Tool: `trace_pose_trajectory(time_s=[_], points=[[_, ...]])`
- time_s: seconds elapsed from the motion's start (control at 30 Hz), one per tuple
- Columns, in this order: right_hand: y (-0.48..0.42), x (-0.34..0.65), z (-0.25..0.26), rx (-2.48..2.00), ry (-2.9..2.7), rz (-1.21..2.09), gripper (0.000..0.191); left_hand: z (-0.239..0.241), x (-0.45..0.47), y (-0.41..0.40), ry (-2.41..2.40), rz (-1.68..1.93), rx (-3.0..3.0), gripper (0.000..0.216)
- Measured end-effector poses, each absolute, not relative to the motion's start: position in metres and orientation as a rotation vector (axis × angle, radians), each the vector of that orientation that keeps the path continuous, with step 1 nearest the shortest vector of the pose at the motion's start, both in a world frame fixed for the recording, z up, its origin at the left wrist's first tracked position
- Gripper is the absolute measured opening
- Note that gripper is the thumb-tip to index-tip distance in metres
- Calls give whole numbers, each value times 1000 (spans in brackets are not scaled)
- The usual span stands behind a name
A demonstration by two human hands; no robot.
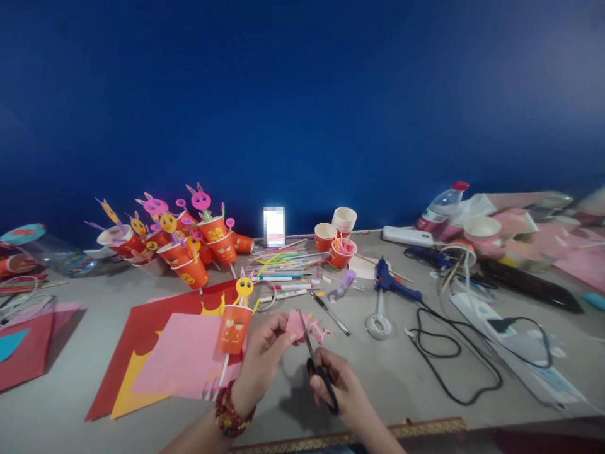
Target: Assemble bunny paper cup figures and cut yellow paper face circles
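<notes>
My left hand point(262, 359) pinches a small pink paper piece point(295, 324) above the grey table point(401, 372). My right hand point(338, 386) grips black-handled scissors point(316, 362), whose blades point up into the pink piece. Just left of my left hand stands an orange paper cup with a yellow face on a straw point(235, 325), resting on sheets of pink paper point(182, 356) and red paper point(142, 328). Pink paper scraps point(321, 330) lie just beyond the scissors.
A cluster of decorated orange cups point(189, 243) sits at the back left. Straws and pens point(283, 268) lie mid-table beside plain cups point(338, 236). A blue glue gun point(390, 280) with a black cord point(454, 359), a tape roll point(378, 325) and a water bottle point(442, 205) lie right.
</notes>
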State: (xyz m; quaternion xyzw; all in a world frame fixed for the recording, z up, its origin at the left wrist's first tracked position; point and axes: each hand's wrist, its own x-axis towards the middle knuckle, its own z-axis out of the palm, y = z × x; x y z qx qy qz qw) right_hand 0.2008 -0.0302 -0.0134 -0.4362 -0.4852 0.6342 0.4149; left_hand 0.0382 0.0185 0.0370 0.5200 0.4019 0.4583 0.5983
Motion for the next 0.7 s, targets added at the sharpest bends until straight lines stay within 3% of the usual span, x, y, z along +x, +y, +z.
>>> trace_pose_trajectory(time_s=[0.7], points=[[-30,205,-21,-1161,-1301,1539,62,39,27,25,896,976,1133,12]])
